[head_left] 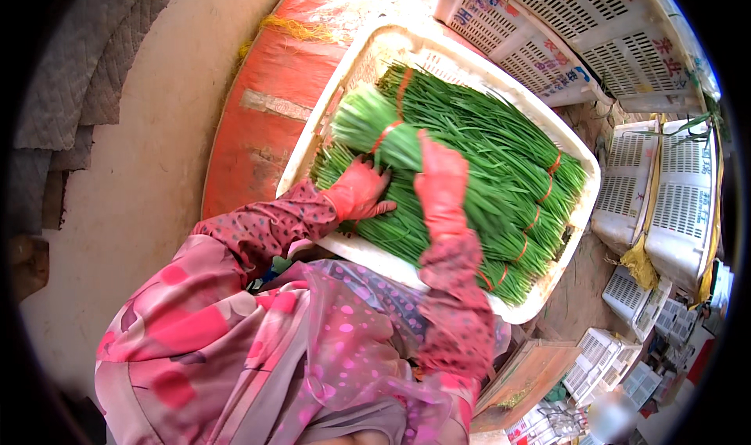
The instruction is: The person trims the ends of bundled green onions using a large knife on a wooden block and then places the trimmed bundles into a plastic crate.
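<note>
My right hand (443, 183), in a red rubber glove, is closed around a bundle of garlic chives (371, 124) near its red band. The pale cut ends of this bundle point up and left, slightly blurred. Beside it my left hand (360, 191), gloved alike, lies on chives at the crate's near left side. Its thumb is stretched out and its fingers are spread, with the fingertips partly hidden at the held bundle's lower edge. Beneath both hands, a white plastic crate (309, 136) holds several more banded bundles of green chives (485, 124), laid side by side.
Under the crate's left side is a worn red surface (258, 148) with yellow twine (301, 29). White slatted crates (532, 46) stand at the far right, with more crates (657, 202) along the right. A wooden board (524, 378) leans at the lower right. A pale wall (149, 171) rises left.
</note>
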Motion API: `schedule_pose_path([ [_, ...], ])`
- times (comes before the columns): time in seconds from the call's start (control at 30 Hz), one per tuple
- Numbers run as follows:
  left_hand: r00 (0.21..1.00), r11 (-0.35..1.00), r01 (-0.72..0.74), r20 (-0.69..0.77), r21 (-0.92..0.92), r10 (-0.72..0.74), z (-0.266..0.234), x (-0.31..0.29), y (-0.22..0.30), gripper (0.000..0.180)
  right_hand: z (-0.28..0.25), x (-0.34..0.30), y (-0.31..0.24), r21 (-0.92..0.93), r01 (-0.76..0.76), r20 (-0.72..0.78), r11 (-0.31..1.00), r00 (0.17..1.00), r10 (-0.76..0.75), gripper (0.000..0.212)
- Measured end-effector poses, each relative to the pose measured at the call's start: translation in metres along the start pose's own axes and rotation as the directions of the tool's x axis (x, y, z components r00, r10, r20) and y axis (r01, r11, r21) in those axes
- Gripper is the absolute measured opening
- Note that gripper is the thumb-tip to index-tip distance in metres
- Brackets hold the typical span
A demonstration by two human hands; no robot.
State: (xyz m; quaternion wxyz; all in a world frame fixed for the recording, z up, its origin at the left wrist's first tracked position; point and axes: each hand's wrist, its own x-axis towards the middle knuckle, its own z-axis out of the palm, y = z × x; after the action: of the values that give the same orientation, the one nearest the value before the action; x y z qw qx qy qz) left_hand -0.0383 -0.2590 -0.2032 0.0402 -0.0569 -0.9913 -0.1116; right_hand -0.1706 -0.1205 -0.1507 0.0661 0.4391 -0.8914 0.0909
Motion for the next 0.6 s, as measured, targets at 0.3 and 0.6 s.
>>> schedule_pose_path([
  [0.3,0.844,0.946,0.217,0.534,-0.242,-0.057,-0.071,0.022,0.004,0.053,0.061,-0.022,-0.012,0.333,0.023,-0.074,0.943,0.997,0.002,0.064],
  [0.6,0.946,0.962,-0.059,0.291,-0.268,0.14,-0.027,0.087,-0.063,0.079,0.038,-0.027,0.004,0.302,-0.056,0.133,0.952,0.991,0.016,0.075],
])
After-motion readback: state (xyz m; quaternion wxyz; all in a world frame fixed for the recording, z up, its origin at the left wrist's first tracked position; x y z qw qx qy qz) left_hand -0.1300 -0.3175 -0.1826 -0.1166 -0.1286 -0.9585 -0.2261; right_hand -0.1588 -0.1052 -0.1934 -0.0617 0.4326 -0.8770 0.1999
